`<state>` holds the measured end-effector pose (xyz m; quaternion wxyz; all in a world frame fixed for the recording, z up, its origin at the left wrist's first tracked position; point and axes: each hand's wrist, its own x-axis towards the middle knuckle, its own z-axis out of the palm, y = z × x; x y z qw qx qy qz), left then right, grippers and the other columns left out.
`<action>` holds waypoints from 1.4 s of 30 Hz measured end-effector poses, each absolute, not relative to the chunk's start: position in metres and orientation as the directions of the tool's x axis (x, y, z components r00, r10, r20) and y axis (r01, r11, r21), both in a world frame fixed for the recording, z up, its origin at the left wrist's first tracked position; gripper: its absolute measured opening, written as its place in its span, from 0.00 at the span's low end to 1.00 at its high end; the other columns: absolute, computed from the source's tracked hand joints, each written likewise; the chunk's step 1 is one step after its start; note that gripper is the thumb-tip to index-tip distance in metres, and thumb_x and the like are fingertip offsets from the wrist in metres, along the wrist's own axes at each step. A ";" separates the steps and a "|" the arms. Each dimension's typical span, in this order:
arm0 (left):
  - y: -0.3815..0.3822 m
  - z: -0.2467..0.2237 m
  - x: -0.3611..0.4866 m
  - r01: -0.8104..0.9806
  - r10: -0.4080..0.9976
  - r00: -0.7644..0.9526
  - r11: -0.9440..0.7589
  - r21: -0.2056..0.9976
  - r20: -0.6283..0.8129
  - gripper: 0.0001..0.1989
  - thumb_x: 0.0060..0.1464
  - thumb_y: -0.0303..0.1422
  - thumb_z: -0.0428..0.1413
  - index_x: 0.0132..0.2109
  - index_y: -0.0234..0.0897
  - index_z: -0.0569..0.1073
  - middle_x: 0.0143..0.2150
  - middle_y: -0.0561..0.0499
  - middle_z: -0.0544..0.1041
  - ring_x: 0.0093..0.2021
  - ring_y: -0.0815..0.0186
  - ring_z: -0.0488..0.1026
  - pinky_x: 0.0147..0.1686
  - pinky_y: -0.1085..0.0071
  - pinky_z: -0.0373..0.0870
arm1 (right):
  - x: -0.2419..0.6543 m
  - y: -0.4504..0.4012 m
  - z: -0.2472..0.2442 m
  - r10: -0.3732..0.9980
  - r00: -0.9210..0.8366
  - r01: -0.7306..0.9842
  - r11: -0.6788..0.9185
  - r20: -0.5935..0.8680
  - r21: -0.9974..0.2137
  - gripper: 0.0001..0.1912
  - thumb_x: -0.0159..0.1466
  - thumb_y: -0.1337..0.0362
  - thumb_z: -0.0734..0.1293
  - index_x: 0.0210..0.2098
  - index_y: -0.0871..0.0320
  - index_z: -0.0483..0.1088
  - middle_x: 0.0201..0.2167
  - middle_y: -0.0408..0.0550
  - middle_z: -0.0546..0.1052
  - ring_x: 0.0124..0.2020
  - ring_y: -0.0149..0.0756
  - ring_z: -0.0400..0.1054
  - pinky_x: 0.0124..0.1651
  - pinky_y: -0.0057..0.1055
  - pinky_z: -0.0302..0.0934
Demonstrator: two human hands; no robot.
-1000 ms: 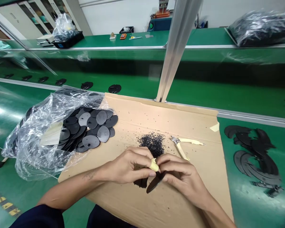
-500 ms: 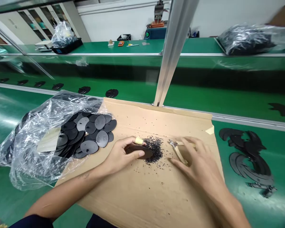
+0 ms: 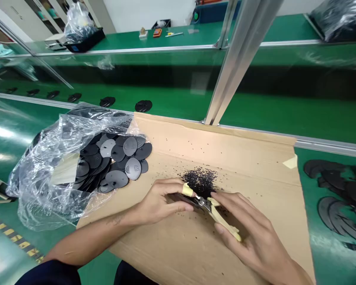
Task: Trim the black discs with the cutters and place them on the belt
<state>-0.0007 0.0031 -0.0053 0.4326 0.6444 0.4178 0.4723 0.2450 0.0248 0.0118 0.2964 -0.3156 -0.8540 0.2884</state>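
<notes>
Your right hand (image 3: 249, 225) now closes around the yellow-handled snips (image 3: 224, 219); a moment ago it was spread open over them while they lay on the cardboard. Your left hand (image 3: 161, 198) stays curled around the black plastic disc (image 3: 182, 199), which sits nearly edge-on with much of it hidden by your fingers. A yellow finger wrap (image 3: 187, 190) shows on one finger of that hand. The metal tips of the snips meet the disc's edge, just below the heap of black scraps (image 3: 200, 181) on the cardboard sheet (image 3: 240, 158). Left of that heap, a clear plastic bag (image 3: 44, 178) holds more black discs (image 3: 115, 158). Right of the heap, past the cardboard, black offcuts (image 3: 332, 213) lie on the green table (image 3: 311, 245).
</notes>
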 end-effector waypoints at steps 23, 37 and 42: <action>0.005 0.002 -0.008 0.306 0.891 0.360 -0.391 0.868 0.275 0.13 0.59 0.31 0.62 0.52 0.35 0.78 0.37 0.46 0.78 0.37 0.66 0.73 0.36 0.70 0.71 | 0.248 0.029 0.006 0.649 -0.605 0.495 0.760 0.461 -0.421 0.16 0.66 0.68 0.69 0.53 0.62 0.71 0.44 0.57 0.79 0.44 0.43 0.74 0.43 0.39 0.71; 0.004 -0.008 0.004 -0.036 0.999 -0.007 -0.038 0.999 0.038 0.13 0.54 0.35 0.67 0.43 0.36 0.73 0.39 0.49 0.80 0.37 0.67 0.79 0.36 0.75 0.76 | 0.246 0.016 0.015 0.736 -0.612 0.295 0.553 0.290 -0.779 0.20 0.63 0.66 0.69 0.55 0.53 0.74 0.57 0.55 0.75 0.56 0.42 0.73 0.54 0.37 0.73; 0.000 -0.006 0.001 0.265 0.949 0.211 -0.285 0.921 0.233 0.12 0.56 0.27 0.63 0.48 0.37 0.79 0.44 0.45 0.81 0.45 0.63 0.78 0.44 0.70 0.76 | 0.246 0.015 0.021 0.681 -0.674 0.154 0.509 0.286 -0.847 0.22 0.62 0.68 0.69 0.56 0.53 0.73 0.56 0.53 0.76 0.57 0.42 0.72 0.56 0.39 0.71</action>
